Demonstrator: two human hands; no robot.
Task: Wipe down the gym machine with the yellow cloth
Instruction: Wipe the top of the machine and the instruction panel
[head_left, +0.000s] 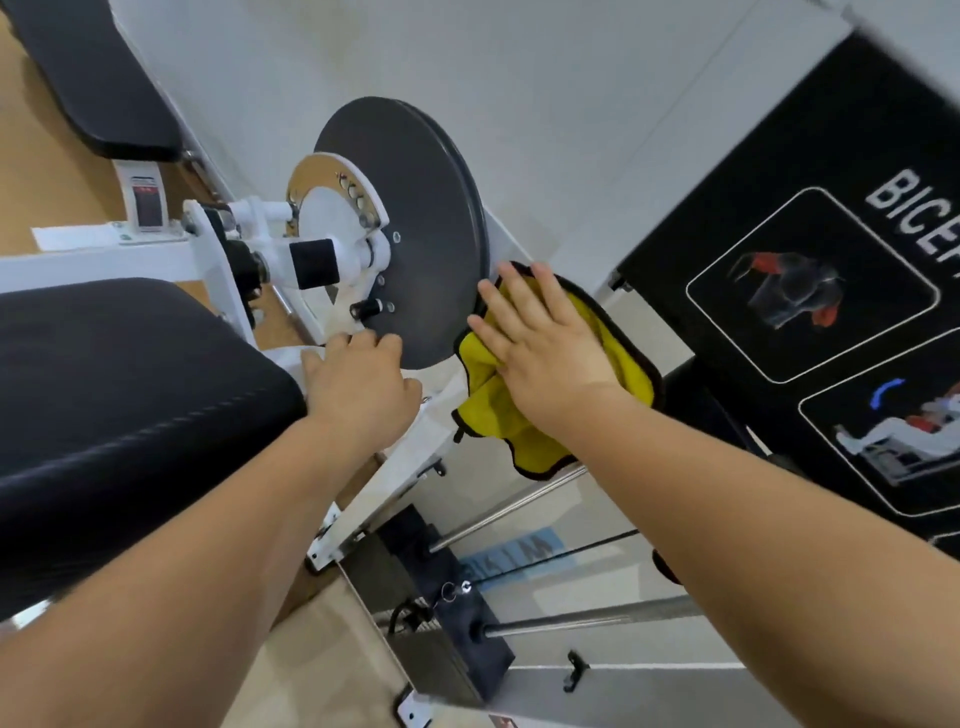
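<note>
A yellow cloth (613, 358) with a dark hem lies spread against the white frame (415, 452) of the gym machine, just right of its big grey disc (415, 223). My right hand (540, 343) presses flat on the cloth with straight, spread fingers. My left hand (363, 384) rests on the white frame below the disc, its fingers curled over the frame's edge beside the black seat pad (119, 395).
A black panel (841, 291) with exercise pictures and the word BICEP stands at the right. Chrome guide rods (519, 506) and a black weight stack (457, 613) lie below. A second black pad (98, 78) sits at upper left. White wall behind.
</note>
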